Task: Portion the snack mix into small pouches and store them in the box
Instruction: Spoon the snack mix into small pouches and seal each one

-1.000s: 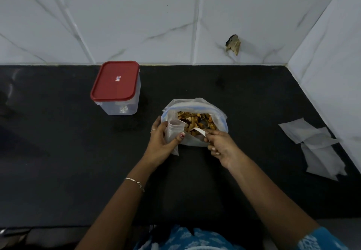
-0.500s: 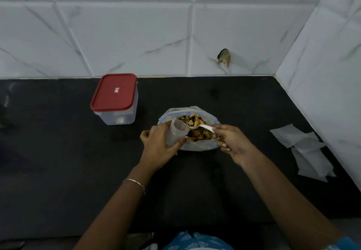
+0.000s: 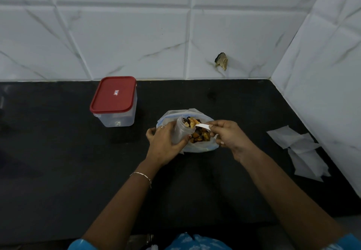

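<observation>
Left hand (image 3: 166, 142) grasps pouch (image 3: 179, 132) over the bag (image 3: 203, 148); right hand (image 3: 228, 136) pinches heaped spoon (image 3: 204, 126) at pouch mouth. Risk: narrow floppy mouth, pieces could spill beside bag.

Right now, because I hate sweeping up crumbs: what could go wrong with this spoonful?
The white spoon is heaped at the narrow mouth of the small pouch, so pieces may tumble off, perhaps past the open bag onto the black counter. The left hand alone grips the floppy pouch; its mouth could fold shut.
</observation>
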Demonstrator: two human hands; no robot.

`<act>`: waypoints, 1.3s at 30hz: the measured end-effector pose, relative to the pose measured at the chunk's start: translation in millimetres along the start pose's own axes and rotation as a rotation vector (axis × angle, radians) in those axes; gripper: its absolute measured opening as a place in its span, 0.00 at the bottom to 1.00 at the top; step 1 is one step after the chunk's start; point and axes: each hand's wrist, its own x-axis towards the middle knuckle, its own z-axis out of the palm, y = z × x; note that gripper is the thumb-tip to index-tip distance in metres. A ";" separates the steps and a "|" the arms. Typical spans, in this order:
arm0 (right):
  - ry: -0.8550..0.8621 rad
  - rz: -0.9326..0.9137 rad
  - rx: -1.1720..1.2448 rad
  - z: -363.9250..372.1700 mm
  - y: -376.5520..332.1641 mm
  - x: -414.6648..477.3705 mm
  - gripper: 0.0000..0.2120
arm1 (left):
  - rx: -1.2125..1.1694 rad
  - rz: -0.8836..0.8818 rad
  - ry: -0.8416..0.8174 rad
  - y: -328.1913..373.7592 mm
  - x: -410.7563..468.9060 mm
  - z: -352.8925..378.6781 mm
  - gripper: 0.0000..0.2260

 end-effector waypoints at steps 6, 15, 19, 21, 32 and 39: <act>0.076 -0.219 -0.387 15.5 4.3 4.5 0.10 | 0.030 -0.018 0.003 5.0 1.6 5.6 0.25; 0.221 -0.542 -0.902 33.4 9.2 -5.3 0.12 | 0.196 -0.112 0.116 8.2 0.7 16.5 0.22; 0.255 -0.688 -1.002 32.3 10.4 -8.4 0.12 | 0.159 -0.134 0.109 5.6 1.8 18.0 0.21; 0.263 -0.743 -0.999 31.8 10.9 -9.5 0.12 | 0.152 -0.134 0.112 3.4 1.9 18.4 0.21; 0.244 -0.736 -0.850 19.5 10.4 -2.3 0.13 | -0.002 -0.151 0.112 1.6 1.9 12.7 0.16; 0.232 -0.698 -0.653 20.2 17.7 -1.3 0.13 | -0.051 -0.141 0.062 -0.6 -3.0 13.6 0.19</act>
